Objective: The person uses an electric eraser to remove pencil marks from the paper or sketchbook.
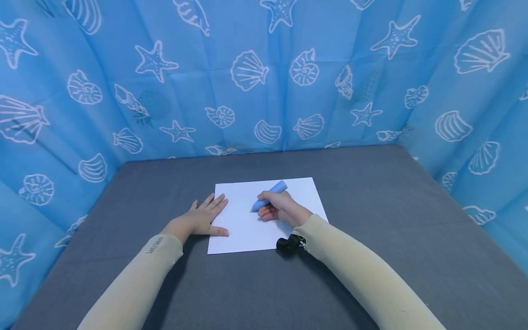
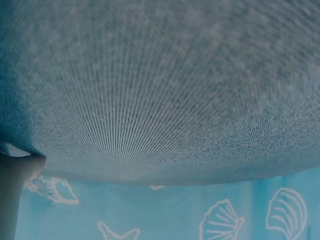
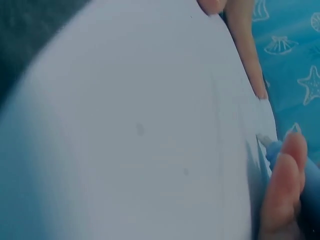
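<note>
A white sheet of paper (image 1: pixel 239 238) lies flat on the grey cloth. My left hand (image 1: pixel 202 219) rests on its left edge, fingers spread and straight, thumb pointing inward across the sheet. In my right hand (image 1: pixel 282 207) I grip a thick light-blue pen (image 1: pixel 278 186) with a narrow tip. The pen leans, its back end up and to the right, its tip down-left over the middle of the sheet. In the right wrist view, the pen's tip (image 3: pixel 264 140) is at or just above the paper; I cannot tell if it touches. The left wrist view shows only part of the hand (image 2: pixel 20 172).
Grey cloth (image 1: pixel 379 197) covers the table around the sheet. Behind and at the sides hangs a blue curtain (image 1: pixel 264 105) with white shells and starfish. A small black device (image 1: pixel 288 244) sits under my right wrist, over the sheet's near edge.
</note>
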A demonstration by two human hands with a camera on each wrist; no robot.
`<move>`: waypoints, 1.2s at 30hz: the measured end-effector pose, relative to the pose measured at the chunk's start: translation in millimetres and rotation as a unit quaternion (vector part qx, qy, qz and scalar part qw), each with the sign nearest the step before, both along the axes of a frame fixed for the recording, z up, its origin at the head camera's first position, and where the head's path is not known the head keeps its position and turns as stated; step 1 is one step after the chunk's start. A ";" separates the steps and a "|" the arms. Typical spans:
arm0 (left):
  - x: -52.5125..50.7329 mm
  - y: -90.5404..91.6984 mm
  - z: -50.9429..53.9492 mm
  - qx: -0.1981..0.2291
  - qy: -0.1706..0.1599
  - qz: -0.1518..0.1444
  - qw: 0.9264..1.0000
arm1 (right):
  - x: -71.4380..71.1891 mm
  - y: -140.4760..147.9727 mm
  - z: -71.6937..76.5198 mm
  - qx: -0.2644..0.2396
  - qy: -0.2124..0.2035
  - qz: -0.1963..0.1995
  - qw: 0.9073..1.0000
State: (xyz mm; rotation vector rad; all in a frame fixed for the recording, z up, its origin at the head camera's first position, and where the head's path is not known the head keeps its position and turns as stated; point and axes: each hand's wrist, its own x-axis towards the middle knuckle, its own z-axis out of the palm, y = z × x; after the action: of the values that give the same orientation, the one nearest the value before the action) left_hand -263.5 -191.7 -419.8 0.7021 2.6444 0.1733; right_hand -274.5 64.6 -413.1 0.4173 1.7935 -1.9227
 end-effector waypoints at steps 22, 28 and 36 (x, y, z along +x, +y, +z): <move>1.3 1.2 2.1 0.014 0.004 -0.004 1.000 | 4.4 20.1 -1.1 0.015 0.015 -0.012 1.000; 2.5 -3.1 0.9 0.014 0.011 -0.005 1.000 | 5.8 23.3 -2.4 0.012 0.020 -0.018 1.000; 1.0 -0.8 0.1 0.020 0.009 -0.009 1.000 | 4.8 29.6 -0.5 -0.001 0.020 -0.037 0.999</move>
State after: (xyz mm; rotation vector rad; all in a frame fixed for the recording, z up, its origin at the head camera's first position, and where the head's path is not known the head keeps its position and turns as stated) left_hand -262.5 -192.5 -419.7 0.7438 2.6572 0.2152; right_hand -269.7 94.2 -413.6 0.4534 1.8246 -1.9972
